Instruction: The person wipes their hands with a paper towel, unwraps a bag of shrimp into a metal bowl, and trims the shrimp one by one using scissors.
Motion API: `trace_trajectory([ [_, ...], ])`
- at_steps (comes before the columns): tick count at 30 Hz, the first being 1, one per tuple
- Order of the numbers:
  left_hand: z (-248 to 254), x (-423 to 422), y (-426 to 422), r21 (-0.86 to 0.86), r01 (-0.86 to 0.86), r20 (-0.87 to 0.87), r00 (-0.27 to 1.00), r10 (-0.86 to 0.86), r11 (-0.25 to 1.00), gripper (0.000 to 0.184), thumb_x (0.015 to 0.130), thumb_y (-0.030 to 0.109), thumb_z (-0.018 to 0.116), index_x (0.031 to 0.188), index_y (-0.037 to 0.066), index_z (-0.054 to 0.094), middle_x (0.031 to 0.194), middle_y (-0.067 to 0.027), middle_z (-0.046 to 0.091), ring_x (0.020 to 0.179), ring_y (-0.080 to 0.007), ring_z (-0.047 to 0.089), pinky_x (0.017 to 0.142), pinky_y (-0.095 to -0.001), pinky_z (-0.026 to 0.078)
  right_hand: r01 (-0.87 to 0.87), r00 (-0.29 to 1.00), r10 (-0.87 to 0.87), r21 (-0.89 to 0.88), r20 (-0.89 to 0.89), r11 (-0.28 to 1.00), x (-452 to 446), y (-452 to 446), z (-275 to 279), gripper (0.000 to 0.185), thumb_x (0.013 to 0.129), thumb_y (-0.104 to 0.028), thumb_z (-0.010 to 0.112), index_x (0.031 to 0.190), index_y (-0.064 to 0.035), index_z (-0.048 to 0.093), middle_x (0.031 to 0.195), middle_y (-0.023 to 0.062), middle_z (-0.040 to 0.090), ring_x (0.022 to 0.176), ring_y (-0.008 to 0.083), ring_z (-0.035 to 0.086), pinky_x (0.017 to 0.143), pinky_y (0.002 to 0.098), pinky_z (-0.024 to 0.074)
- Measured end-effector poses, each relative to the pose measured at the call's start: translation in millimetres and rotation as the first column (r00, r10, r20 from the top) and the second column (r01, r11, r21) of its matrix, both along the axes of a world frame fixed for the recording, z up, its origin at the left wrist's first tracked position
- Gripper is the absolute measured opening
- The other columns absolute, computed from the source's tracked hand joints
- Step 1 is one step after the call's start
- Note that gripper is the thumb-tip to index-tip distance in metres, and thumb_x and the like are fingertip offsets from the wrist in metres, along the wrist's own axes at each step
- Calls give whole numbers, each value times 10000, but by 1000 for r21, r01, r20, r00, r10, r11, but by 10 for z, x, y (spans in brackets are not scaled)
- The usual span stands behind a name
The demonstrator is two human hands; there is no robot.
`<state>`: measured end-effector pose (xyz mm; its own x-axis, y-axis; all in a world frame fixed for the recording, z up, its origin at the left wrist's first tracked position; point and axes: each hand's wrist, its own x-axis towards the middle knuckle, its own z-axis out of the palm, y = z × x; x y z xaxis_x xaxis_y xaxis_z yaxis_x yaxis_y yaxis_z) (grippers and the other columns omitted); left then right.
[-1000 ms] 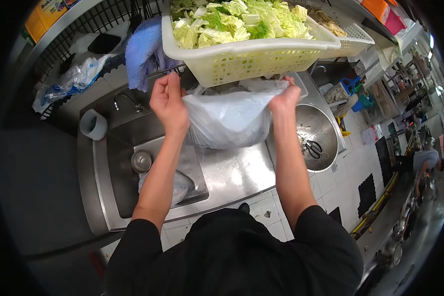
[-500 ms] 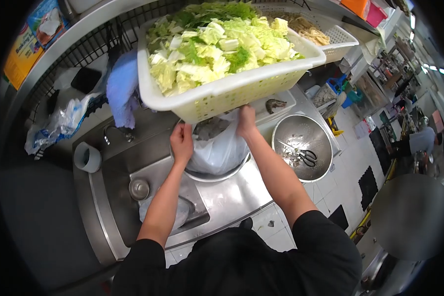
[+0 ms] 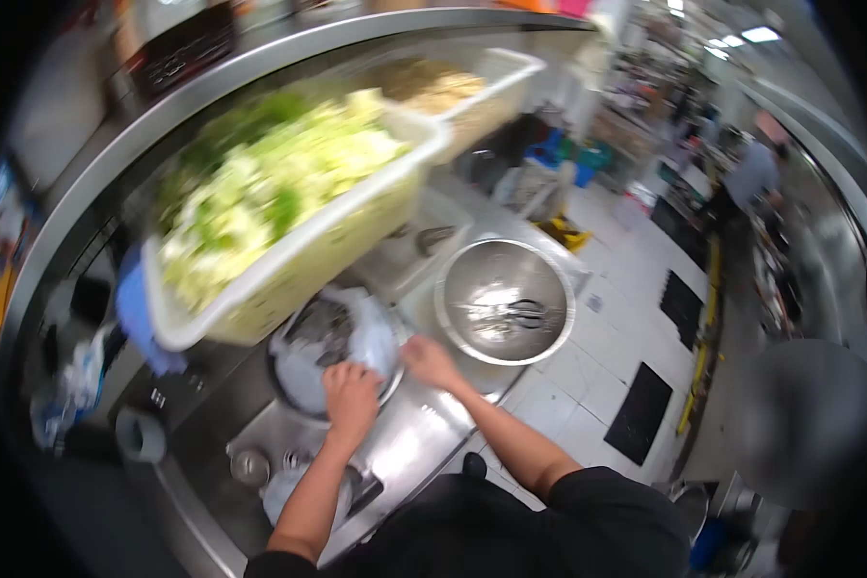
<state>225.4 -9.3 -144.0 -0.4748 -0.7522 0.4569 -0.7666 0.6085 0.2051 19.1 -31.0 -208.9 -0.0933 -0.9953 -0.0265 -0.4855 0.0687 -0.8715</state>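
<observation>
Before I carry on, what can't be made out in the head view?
Head view:
Left hand: its grip on the plastic bag; blur and the back of the hand hide it.
Grey contents: exact kind lost to blur.
Metal bowl: its inside, covered by the bag.
Scissors: blade tips, blurred against the steel basin.

Shirt (image 3: 520, 530): black cloth (its folds mostly lost in shadow)
Sleeves (image 3: 607, 506): short, black, ending near the elbows
Grip: bare left hand (image 3: 353, 397), bare right hand (image 3: 429, 363)
Shoe (image 3: 474, 465): dark, rounded toe
</observation>
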Motion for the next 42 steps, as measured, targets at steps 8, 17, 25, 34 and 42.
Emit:
trace_trajectory([
  [8, -158, -266, 281, 290, -163, -235, 943, 235, 943, 135, 985, 118, 556, 917, 7, 593, 889, -225, 663, 849, -456, 630, 729, -514, 475, 216, 944, -227, 72, 241, 974, 461, 264, -388, 356, 957, -325, 619, 981, 25, 560, 763, 238, 628, 760, 407, 660, 704, 475, 498],
  [17, 21, -185, 334, 309, -316, 331, 920, 210, 897, 417, 882, 351, 735, 968, -28, 586, 815, -284, 674, 778, -478, 673, 705, -540, 533, -94, 586, -178, 285, 790, 954, 488, 365, -290, 306, 1059, -305, 501, 964, -17, 541, 733, 100, 618, 606, 207, 654, 518, 369, 560],
  [25, 477, -89, -111, 385, -195, 213, 970, 119, 902, 283, 811, 212, 794, 834, -52, 696, 871, -312, 680, 857, -491, 680, 766, -517, 539, 69, 376, -283, 278, 883, 958, 735, 507, -307, 268, 1074, -285, 465, 996, -34, 518, 794, 78, 544, 553, 211, 605, 502, 362, 589],
  [34, 804, 354, -643, 567, 185, -500, 852, 157, 803, 480, 792, 80, 802, 607, 109, 361, 630, 78, 324, 621, -72, 300, 532, -311, 266, 23, 574, -245, 284, 781, 959, 237, 747, -178, 296, 1083, -302, 436, 914, -61, 468, 723, 28, 470, 502, 177, 559, 426, 351, 545],
  [42, -115, 721, -894, 498, -136, -129, 965, 228, 856, 358, 814, 273, 794, 882, -59, 678, 838, -193, 713, 742, -258, 643, 713, -414, 504, -39, 589, -181, 251, 788, 967, 270, 854, -406, 308, 1074, -317, 468, 1063, -11, 489, 823, 100, 577, 559, 243, 640, 476, 379, 583],
])
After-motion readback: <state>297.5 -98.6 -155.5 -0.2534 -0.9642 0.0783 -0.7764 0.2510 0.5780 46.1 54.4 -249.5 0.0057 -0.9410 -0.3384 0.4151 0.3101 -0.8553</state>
